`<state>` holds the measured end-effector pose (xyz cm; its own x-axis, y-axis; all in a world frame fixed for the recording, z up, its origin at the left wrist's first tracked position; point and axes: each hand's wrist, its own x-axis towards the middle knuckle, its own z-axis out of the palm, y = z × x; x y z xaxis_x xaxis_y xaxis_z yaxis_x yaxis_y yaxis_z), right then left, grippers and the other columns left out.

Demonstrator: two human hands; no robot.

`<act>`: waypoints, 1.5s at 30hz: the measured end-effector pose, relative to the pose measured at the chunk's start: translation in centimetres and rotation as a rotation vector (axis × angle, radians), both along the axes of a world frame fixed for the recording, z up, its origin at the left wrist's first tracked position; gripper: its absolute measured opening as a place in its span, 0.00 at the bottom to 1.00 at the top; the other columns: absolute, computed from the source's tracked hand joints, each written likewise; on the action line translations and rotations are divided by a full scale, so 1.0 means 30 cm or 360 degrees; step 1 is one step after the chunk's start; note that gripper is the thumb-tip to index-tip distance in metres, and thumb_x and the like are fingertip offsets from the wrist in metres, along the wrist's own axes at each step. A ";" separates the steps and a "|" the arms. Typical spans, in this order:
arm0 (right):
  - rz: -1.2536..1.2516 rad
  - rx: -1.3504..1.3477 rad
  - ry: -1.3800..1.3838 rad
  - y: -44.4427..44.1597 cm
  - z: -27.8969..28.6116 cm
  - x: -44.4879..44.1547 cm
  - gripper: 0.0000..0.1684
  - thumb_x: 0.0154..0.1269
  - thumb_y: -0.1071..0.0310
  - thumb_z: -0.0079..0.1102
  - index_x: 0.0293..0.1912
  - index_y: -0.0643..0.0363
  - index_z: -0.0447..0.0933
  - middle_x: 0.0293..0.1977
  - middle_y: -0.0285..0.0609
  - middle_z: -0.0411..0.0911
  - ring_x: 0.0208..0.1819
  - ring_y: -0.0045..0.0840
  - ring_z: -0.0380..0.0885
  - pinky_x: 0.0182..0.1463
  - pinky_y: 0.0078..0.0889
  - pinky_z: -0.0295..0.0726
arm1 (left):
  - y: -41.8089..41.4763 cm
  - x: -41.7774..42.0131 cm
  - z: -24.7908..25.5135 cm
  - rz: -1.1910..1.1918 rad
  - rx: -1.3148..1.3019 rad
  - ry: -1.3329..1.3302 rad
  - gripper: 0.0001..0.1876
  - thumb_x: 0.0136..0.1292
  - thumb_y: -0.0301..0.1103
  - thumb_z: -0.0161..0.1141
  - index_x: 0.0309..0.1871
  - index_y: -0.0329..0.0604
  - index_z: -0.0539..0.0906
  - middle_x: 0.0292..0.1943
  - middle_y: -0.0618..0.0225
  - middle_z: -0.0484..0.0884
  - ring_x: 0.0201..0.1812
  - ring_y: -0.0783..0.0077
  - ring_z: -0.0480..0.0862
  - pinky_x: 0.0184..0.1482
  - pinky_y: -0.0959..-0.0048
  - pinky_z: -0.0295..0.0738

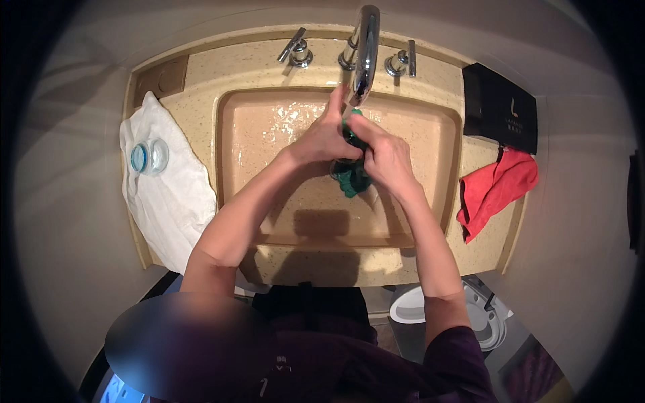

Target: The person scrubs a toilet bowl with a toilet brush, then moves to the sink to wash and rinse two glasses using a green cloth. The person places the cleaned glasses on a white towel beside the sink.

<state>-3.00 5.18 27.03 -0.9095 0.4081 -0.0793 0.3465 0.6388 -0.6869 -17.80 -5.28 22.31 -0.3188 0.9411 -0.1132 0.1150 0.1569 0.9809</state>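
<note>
Over the basin and below the spout, my left hand (325, 138) and my right hand (388, 153) are close together. My left hand curls around what looks like a clear drinking glass (334, 170), mostly hidden, its curved rim showing beneath the hand. A wet green cloth (352, 182) bunches at the glass, and more green shows between my hands. My right hand grips the cloth from the right, its index finger bent over the upper part. The chrome faucet (367, 55) arches just above my fingers.
The pale sink basin (282, 201) has lever handles behind it. On the left counter, a white towel (174, 216) carries a clear glass vessel (157, 155) with a blue-tinted end. A black box (496, 113) and a red cloth (496, 186) lie right. A toilet (486, 322) stands lower right.
</note>
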 end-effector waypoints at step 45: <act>-0.0747 -0.0814 0.0171 -0.091 -0.314 0.311 0.28 0.63 0.86 0.50 0.62 0.63 0.76 0.58 0.44 0.78 0.57 0.27 0.76 0.63 0.27 0.71 | -0.193 0.078 0.177 0.0502 0.0261 0.0368 0.56 0.46 0.35 0.79 0.78 0.47 0.56 0.64 0.49 0.71 0.66 0.50 0.73 0.67 0.55 0.70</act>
